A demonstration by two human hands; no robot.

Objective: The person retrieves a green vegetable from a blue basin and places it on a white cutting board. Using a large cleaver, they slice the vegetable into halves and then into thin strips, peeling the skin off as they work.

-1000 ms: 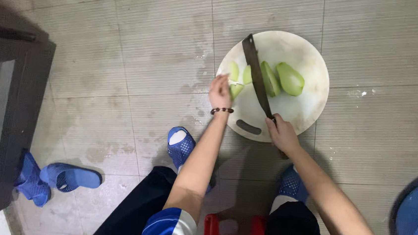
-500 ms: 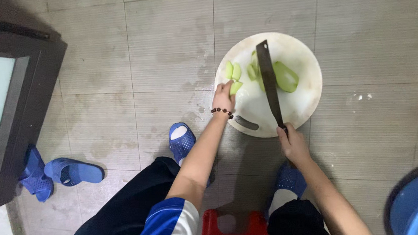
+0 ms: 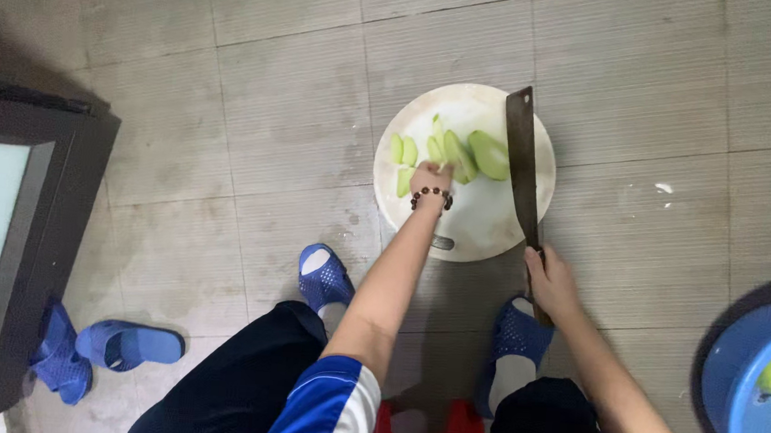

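The right hand (image 3: 550,283) grips the long cleaver (image 3: 522,163), heavy and best held by its handle; the left hand (image 3: 431,180) seemingly pinches slippery green slices (image 3: 450,150) on the upper-centre board (image 3: 486,220).

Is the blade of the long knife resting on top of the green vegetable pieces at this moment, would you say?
No, the long knife in the right hand lies on the round cutting board beside the green vegetable pieces, to their right.
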